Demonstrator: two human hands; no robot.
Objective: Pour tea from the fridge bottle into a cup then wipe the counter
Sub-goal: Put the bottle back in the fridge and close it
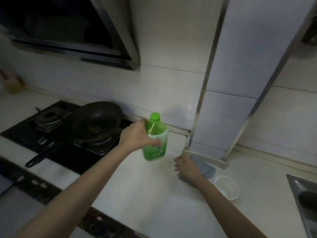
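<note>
Two hands are in my view over the pale counter (154, 194). My left hand (135, 134) grips the green bottle (155, 143) from its left side, fingers curled round the upper body just below the neck. The bottle stands nearly upright, leaning slightly, with its green cap (154, 116) on. Its base is at the counter surface, but with the blur I cannot tell whether it is touching or just above.

My right hand (187, 169) lies palm-down on the left end of a blue cloth (207, 169), fingers loosely spread and pointing toward the bottle, gripping nothing that I can see. The cloth lies flat at the foot of the tiled pillar (231, 83).

Just right of my right forearm stands a white cup (226, 187), upright and well apart from the bottle; I cannot tell whether it holds tea.

Left of the bottle is a black stove (51, 121) with a dark pan (99, 121) on its near burner. A sink (305, 194) edge shows at far right.
</note>
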